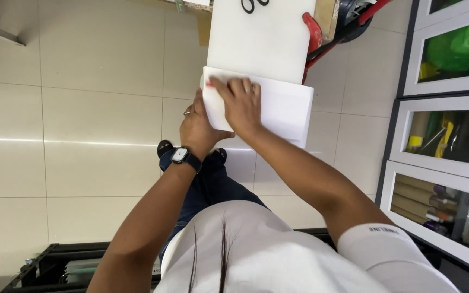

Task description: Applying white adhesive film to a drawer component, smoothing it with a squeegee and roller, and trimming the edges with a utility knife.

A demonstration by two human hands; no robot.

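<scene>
A white rectangular sheet (283, 108), folded or stacked, lies at the near end of a long white board (261, 38) in front of me. My left hand (196, 127), with a ring and a black wristwatch, grips the sheet's near left edge. My right hand (240, 103) lies flat on top of the sheet's left part, fingers reaching its far edge, beside a small red mark. Black scissors (253, 4) rest at the board's far end.
Pale floor tiles (82, 108) spread to the left. A red-handled trolley (321, 32) stands right of the board. White glass-door cabinets (446, 135) with rolls and bags line the right. A black rack (55, 266) sits near left. My shoes (165, 147) show below the sheet.
</scene>
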